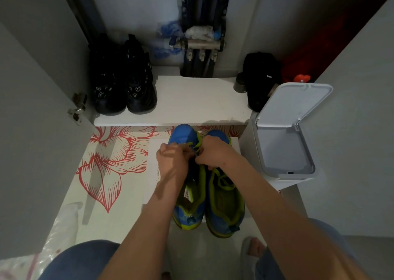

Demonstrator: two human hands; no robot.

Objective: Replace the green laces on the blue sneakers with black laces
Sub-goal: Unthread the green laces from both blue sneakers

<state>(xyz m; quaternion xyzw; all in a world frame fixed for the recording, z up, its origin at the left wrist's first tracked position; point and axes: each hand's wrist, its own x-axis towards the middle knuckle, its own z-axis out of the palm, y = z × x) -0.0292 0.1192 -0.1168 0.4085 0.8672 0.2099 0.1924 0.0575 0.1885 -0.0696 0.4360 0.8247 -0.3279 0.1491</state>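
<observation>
Straight ahead, the left sneaker (pixel 183 133) lies toe-away; left hand (pixel 172 159) and right hand (pixel 214 154), equally near, pinch its green lace (pixel 197 143) (fingers curled) by the toe.

A left blue sneaker with lime-green trim (pixel 187 213) and its matching right blue sneaker (pixel 226 211) stand touching side by side on a white paper sheet (pixel 153 151), toes pointing far. Over the left sneaker's front eyelets, the left grip (pixel 172 158) and right grip (pixel 213 154) meet, fingers curled, pinching its green lace (pixel 197 145). The right sneaker's loose green lace (pixel 221 181) lies across its tongue. The sheet rests on a red-flowered white floor mat (pixel 106 162). To the right stands a white plastic bin with raised lid (pixel 285 130). Far left, black sneakers (pixel 123 83) sit on a white shelf (pixel 191 100).
</observation>
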